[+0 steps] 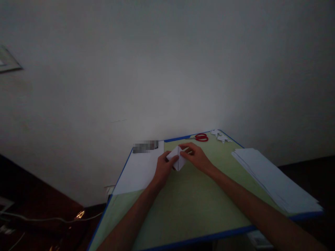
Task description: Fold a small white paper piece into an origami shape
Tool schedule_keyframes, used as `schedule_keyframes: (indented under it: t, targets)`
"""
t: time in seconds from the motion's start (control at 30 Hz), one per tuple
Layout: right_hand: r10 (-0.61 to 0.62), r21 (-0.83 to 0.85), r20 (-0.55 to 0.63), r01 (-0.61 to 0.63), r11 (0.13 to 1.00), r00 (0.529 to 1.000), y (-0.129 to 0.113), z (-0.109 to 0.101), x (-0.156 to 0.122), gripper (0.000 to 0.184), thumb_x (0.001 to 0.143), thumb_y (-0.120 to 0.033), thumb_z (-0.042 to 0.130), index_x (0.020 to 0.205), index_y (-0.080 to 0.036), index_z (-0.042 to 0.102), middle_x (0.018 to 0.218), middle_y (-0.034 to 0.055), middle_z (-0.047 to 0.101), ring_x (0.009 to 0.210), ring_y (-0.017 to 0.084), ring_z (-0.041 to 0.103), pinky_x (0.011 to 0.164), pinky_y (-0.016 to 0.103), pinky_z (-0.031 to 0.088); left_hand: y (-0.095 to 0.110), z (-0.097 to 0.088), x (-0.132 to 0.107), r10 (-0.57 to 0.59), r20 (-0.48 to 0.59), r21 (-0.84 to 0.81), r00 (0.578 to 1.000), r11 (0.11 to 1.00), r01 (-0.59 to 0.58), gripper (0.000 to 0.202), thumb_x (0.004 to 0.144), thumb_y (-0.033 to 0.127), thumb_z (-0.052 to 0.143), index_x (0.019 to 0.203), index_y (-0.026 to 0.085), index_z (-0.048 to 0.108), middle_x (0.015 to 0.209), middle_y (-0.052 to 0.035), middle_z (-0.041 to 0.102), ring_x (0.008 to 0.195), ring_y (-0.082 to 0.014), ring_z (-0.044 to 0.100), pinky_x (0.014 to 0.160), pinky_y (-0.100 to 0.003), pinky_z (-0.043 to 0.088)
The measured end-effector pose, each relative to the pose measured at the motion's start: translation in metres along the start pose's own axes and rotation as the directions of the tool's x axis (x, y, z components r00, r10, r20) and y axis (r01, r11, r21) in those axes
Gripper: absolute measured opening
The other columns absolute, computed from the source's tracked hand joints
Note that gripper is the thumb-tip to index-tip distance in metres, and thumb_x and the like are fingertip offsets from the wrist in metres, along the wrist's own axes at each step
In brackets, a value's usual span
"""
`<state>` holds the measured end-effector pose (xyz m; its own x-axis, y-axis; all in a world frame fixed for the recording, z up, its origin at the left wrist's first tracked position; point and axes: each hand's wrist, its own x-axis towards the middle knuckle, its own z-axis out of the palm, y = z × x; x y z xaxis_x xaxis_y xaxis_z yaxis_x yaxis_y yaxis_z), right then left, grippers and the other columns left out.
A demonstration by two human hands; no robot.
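Note:
A small folded piece of white paper (178, 165), diamond-shaped with a crease or slit down its middle, is held above the table between both hands. My left hand (164, 166) grips its left side, thumb on the front face and the other fingers behind. At the upper right edge, my right hand (195, 155) pinches the paper between thumb and fingers. Part of the fingers behind the paper is hidden.
The pale green table (204, 205) has a blue edge. Red-handled scissors (201, 137) and folded white paper pieces (223, 138) lie at the back. A paper stack (272, 181) lies right; a white sheet (138, 174) lies left, with a blurred-out object (145, 146) at its top. Behind stands a wall.

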<state>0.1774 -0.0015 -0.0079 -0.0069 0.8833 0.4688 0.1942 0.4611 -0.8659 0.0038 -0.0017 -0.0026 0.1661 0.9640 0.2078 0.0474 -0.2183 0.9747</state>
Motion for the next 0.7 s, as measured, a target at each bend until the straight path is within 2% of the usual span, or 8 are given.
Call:
schedule_keyframes:
  t: [0.2,0.33,0.47,0.63,0.7]
  targets:
    - [-0.046,-0.082,-0.067,0.040,0.996,0.997,-0.003,-0.001,0.001,0.014,0.080,-0.030,0.070,0.090,-0.020,0.068,0.096,0.0045,0.067,0.079,0.016,0.065,0.068,0.028,0.052,-0.001,-0.001,0.000,-0.055,-0.022,0.002,0.998,0.998,0.055,0.027,0.067,0.037,0.076,0.079,0.014,0.068,0.069,-0.0017,0.064,0.063,-0.0150,0.059,0.057,-0.024,0.043]
    - [-0.041,-0.100,-0.057,0.035,0.994,0.998,-0.009,-0.003,0.001,0.010,0.079,-0.027,0.071,0.084,-0.020,0.067,0.085,0.0027,0.068,0.073,0.016,0.063,0.066,0.028,0.050,0.002,0.000,-0.001,-0.054,-0.028,-0.010,0.998,0.998,0.054,0.034,0.068,0.035,0.075,0.095,0.015,0.069,0.076,-0.0030,0.068,0.066,-0.0159,0.061,0.059,-0.025,0.046]
    - [-0.010,-0.074,-0.028,0.008,0.997,1.000,-0.012,-0.003,0.000,0.007,0.079,-0.025,0.069,0.082,-0.020,0.067,0.077,0.0018,0.069,0.070,0.016,0.063,0.066,0.029,0.049,0.003,0.000,-0.001,-0.045,-0.015,-0.009,0.999,0.999,0.045,0.044,0.066,0.037,0.078,0.104,0.016,0.069,0.087,-0.0059,0.072,0.072,-0.0184,0.065,0.063,-0.027,0.049]
    - [-0.042,-0.059,0.031,0.043,0.997,0.999,-0.010,-0.003,0.000,0.013,0.082,-0.024,0.065,0.094,-0.020,0.070,0.083,0.0028,0.070,0.075,0.016,0.064,0.068,0.028,0.048,-0.001,-0.001,0.002,-0.014,-0.040,0.021,0.999,1.000,0.015,0.038,0.064,0.031,0.078,0.098,0.016,0.071,0.088,-0.0059,0.073,0.077,-0.0197,0.065,0.067,-0.028,0.050]
    - [-0.070,-0.066,0.050,0.073,0.995,0.996,-0.010,-0.003,-0.001,0.011,0.082,-0.022,0.064,0.091,-0.020,0.071,0.086,0.0033,0.069,0.077,0.016,0.064,0.068,0.028,0.048,-0.002,-0.001,0.003,-0.023,-0.062,0.018,0.998,1.000,0.024,0.037,0.064,0.030,0.077,0.097,0.015,0.071,0.086,-0.0052,0.072,0.076,-0.0197,0.065,0.067,-0.029,0.050]
